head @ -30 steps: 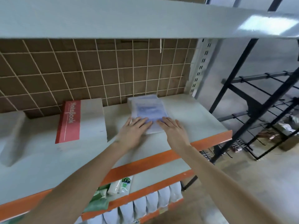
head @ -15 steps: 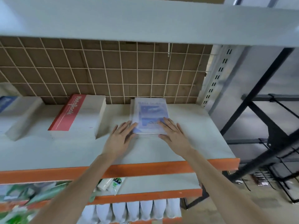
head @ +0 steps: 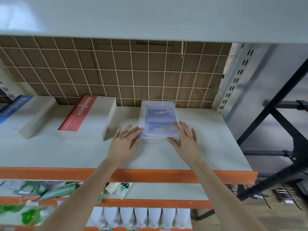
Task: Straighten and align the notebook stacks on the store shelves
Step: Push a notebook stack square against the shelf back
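Both hands are lying flat with fingers straight and spread on the white shelf point(head: 216, 147), one at each near corner of the blue-covered notebook stack point(head: 158, 119). The left hand point(head: 124, 142) is resting on the shelf surface beside the stack's near left corner, its fingertips touching the edge of the top cover there. The right hand point(head: 185, 140) is lying over the near right corner, its fingers reaching onto the cover and its thumb pointing across the stack's front edge; neither hand is curling round anything. The blue-covered stack is sitting toward the right half of the shelf, its far edge close against the wire grid back panel point(head: 116, 72), and the lower notebooks are showing slightly at the front beneath the top one. To its left, well apart, a red-spined notebook stack point(head: 90, 117) is lying at a slant, and further left a blue-spined notebook stack point(head: 21, 114) is running off toward the shelf's left end. Below the orange front edge point(head: 150, 175), tubes point(head: 118, 189) and white packets point(head: 141, 215) are sitting on lower shelves.
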Demonstrator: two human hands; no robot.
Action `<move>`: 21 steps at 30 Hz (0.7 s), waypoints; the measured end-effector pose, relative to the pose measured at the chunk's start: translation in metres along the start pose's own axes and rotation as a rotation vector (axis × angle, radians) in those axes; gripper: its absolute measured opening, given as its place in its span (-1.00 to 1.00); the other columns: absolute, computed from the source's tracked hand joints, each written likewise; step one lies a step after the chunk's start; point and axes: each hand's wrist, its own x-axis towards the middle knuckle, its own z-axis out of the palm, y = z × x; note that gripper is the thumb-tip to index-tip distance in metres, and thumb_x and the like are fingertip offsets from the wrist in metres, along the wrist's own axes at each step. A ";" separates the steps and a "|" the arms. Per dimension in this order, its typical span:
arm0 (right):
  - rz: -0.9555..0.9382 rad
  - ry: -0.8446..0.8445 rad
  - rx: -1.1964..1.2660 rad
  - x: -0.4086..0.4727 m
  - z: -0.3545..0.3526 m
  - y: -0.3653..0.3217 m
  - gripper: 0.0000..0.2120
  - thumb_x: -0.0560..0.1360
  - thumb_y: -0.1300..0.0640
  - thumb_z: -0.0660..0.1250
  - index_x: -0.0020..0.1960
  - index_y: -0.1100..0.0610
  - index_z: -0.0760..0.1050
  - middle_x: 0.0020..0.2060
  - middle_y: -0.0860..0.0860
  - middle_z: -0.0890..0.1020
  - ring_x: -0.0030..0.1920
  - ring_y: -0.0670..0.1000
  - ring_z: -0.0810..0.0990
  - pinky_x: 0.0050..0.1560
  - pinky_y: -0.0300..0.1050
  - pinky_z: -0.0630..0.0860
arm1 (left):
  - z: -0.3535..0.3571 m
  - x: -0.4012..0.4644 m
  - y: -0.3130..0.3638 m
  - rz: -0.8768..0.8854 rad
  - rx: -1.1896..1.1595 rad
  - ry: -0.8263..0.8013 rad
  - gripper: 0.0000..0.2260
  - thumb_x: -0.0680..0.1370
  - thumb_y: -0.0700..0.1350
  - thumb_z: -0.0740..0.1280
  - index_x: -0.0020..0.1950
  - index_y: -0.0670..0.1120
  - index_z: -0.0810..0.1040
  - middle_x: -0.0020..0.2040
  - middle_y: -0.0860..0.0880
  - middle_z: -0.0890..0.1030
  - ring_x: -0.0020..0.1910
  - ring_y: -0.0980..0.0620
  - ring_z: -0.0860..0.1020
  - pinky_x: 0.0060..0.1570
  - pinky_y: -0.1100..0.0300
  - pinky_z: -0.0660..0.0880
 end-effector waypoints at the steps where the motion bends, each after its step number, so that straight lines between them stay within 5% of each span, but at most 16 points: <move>1: 0.018 0.004 0.005 0.000 0.000 0.001 -0.47 0.54 -0.12 0.25 0.46 -0.01 0.27 0.45 -0.05 0.30 0.51 -0.04 0.11 0.46 -0.06 -0.16 | 0.000 0.000 -0.001 0.002 0.004 0.010 -0.64 0.52 -0.05 0.15 0.12 -0.17 0.64 0.05 -0.11 0.66 0.08 -0.21 0.61 0.11 -0.31 0.40; 13: 0.004 0.037 0.028 0.001 0.003 0.006 -0.51 0.52 -0.12 0.27 0.42 -0.04 0.35 0.39 -0.09 0.41 0.49 -0.04 0.17 0.44 -0.08 -0.22 | 0.004 0.002 -0.004 0.019 -0.012 0.077 -0.64 0.52 -0.10 0.14 0.11 -0.23 0.63 0.01 -0.12 0.67 0.07 -0.22 0.61 0.11 -0.35 0.36; 21: 0.039 -0.003 0.029 0.003 0.003 0.008 -0.48 0.50 -0.14 0.26 0.43 -0.09 0.32 0.41 -0.12 0.38 0.50 -0.07 0.15 0.42 -0.09 -0.24 | 0.004 0.002 -0.008 -0.004 -0.034 0.030 -0.44 0.56 0.14 0.02 0.11 -0.23 0.63 0.02 -0.13 0.67 0.08 -0.25 0.60 0.13 -0.41 0.30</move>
